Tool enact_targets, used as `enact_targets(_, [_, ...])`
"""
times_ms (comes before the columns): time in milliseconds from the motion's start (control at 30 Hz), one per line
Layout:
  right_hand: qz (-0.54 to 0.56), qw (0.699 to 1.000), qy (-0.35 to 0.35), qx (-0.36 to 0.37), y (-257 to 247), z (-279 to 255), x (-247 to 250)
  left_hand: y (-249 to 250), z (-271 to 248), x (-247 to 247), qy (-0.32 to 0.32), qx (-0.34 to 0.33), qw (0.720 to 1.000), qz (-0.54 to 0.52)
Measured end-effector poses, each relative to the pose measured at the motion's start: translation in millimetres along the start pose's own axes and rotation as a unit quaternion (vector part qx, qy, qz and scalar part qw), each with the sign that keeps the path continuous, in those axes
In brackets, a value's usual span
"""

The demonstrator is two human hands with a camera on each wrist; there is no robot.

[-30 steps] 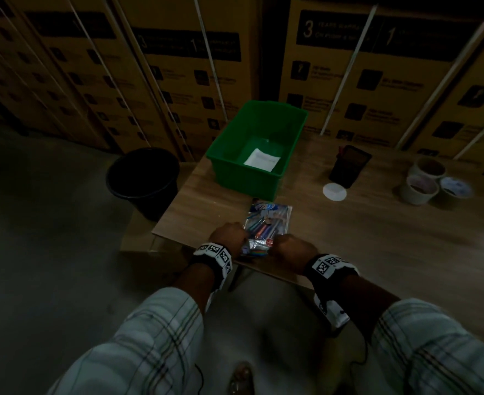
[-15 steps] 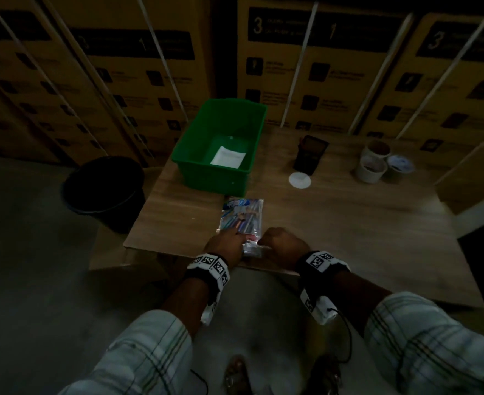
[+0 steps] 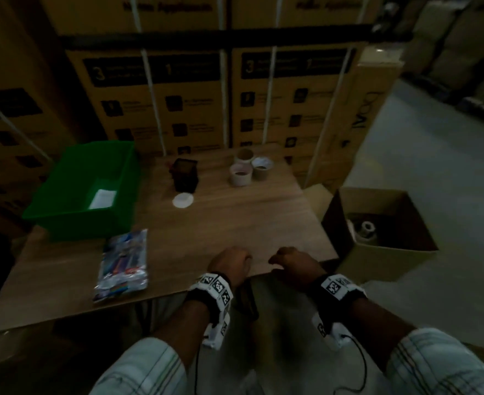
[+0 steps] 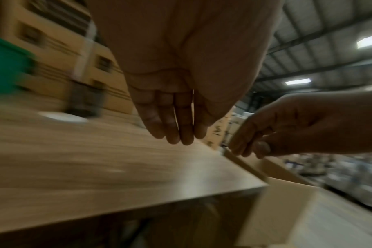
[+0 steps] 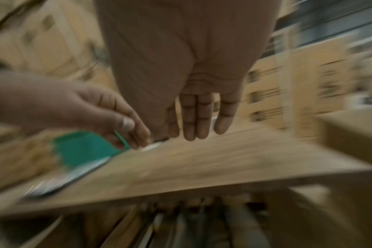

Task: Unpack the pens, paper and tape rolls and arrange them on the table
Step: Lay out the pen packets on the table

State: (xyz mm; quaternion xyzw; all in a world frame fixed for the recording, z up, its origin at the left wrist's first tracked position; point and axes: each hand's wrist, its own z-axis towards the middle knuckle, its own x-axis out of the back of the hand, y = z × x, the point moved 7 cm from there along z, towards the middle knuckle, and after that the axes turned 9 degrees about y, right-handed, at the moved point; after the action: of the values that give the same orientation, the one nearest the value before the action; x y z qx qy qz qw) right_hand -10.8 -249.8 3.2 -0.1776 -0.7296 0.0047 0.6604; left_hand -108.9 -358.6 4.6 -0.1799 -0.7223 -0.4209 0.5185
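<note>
A shiny plastic pack of pens (image 3: 124, 263) lies flat near the front left of the wooden table (image 3: 235, 223). Three tape rolls (image 3: 248, 169) stand together at the table's back. A white sheet of paper (image 3: 103, 198) lies inside the green bin (image 3: 72, 206). My left hand (image 3: 229, 262) and right hand (image 3: 290, 262) hover over the table's front edge, right of the pack, holding nothing. In the wrist views the left hand's fingers (image 4: 174, 124) and the right hand's fingers (image 5: 198, 120) hang straight and relaxed.
A dark pen holder (image 3: 184, 173) and a small white lid (image 3: 182, 200) sit mid-table. An open cardboard box (image 3: 377, 238) with a roll inside stands at the table's right end. Stacked cartons (image 3: 235, 104) wall the back. Concrete floor lies to the right.
Both hands have let go of the pen pack and moved right along the front edge. The head view has swung right, bringing the open cardboard box into sight.
</note>
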Motion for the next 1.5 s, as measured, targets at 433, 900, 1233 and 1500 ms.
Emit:
enact_targets(433, [0.066, 0.973, 0.115, -0.188, 216, -159, 39, 234, 69, -95, -0.061, -0.137, 0.989, 0.005])
enact_targets(900, [0.053, 0.959, 0.083, -0.264, 342, -112, 61, 305, 214, -133, -0.109, -0.155, 0.981, -0.04])
enact_targets(1233, [0.079, 0.948, -0.023, -0.309, 424, -16, 53, 280, 310, -160, -0.155, -0.1, 0.983, 0.001])
enact_targets(1500, [0.086, 0.939, -0.194, -0.27, 444, 47, 10, 269, 338, -172, -0.2, -0.027, 0.979, 0.034])
